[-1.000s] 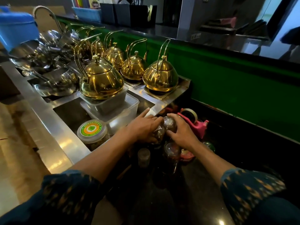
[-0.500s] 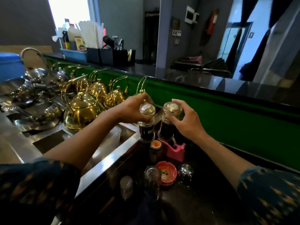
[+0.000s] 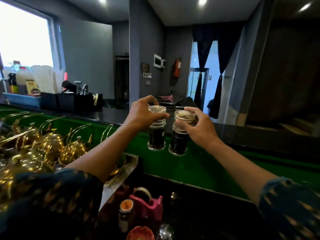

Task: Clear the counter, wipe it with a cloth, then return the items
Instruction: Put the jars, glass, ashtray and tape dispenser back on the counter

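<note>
I hold two glass jars with dark contents up in the air, side by side over the green wall panel. My left hand [image 3: 144, 112] grips the left jar [image 3: 156, 138] by its lid and neck. My right hand [image 3: 195, 123] grips the right jar [image 3: 178, 142] the same way. Both jars hang upright, level with the raised dark bar top [image 3: 259, 134]. Below, on the low black counter [image 3: 207, 215], stand a pink tape dispenser [image 3: 149, 203], a small orange-capped bottle [image 3: 125, 215], a red ashtray [image 3: 140, 233] and a small metal shaker [image 3: 165, 232].
Several brass kettles [image 3: 52, 148] crowd the steel sink area at the left. Black boxes and a blue tray [image 3: 20, 99] with bottles and papers stand on the bar top at the far left. A room with a curtained door lies beyond the bar.
Both hands have lifted the two jars from the low black counter up to the level of the bar top. My view has tilted upward with them.
</note>
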